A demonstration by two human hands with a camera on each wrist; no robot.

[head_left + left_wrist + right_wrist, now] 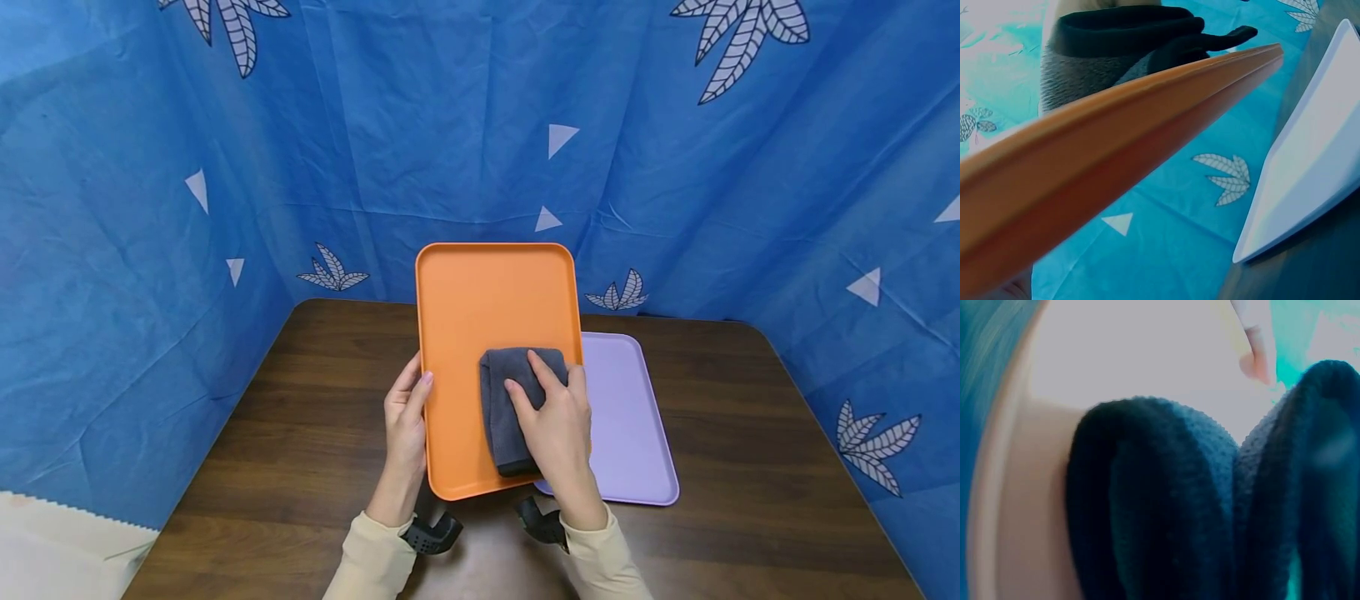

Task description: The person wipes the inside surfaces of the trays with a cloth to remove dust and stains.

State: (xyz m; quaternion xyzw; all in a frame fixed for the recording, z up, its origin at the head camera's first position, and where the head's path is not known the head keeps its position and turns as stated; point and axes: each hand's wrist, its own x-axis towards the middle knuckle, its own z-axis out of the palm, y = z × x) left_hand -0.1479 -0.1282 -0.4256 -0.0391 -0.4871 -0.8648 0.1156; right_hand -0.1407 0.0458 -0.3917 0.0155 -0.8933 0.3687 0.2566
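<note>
An orange rectangular tray (pixel 487 292) is held tilted up above the table. My left hand (pixel 406 425) grips its left rim, thumb on the face and fingers behind. On the lower right of the tray's face lies a folded dark grey cloth (pixel 501 417). My right hand (pixel 561 429) holds this cloth against the tray, thumb and forefinger spread over it near the right rim. Seen from the right wrist, the cloth (pixel 1154 487) bulges in thick folds over the tray. The left wrist view shows the tray edge-on (pixel 1116 144) with the cloth's dark border above it.
A lilac tray (pixel 626 417) lies flat on the brown wooden table (pixel 735 417), partly covered by the orange one. Blue patterned fabric (pixel 420 125) hangs behind and at both sides. Something whitish (pixel 60 550) shows at the lower left, beside the table.
</note>
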